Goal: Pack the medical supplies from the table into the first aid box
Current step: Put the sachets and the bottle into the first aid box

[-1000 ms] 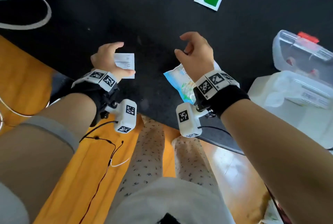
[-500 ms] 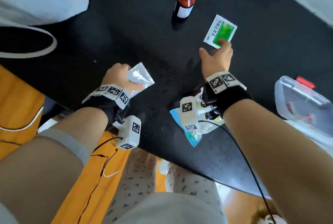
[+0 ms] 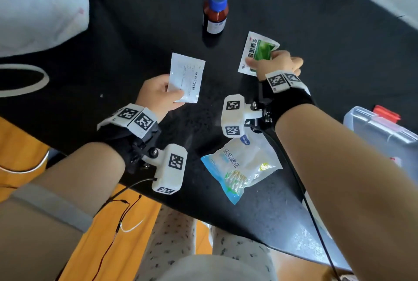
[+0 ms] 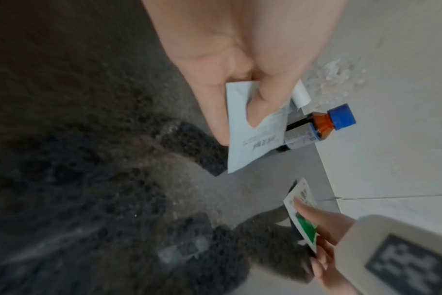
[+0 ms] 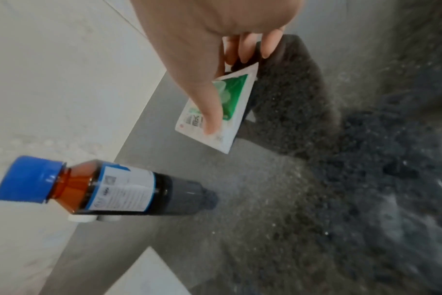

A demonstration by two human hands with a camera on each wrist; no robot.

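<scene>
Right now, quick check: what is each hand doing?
Left hand: closed on the white packet, pinched at its lower edge.
Right hand: closed on the green sachet, thumb on its face.

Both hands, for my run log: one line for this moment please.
left hand holds white packet | right hand pinches green sachet

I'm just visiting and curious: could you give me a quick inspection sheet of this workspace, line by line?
Surface: black speckled table.
Job's things: brown bottle with blue cap upright; clear bag of cotton swabs lying flat; clear plastic first aid box at the right edge.
Clutter: white plastic bag, far left.
Hands: left hand pinches a white paper sachet; right hand grips a green and white sachet.
Cables: black cable from the right wrist; thin wires at the left.
Surroundings: orange floor.
</scene>
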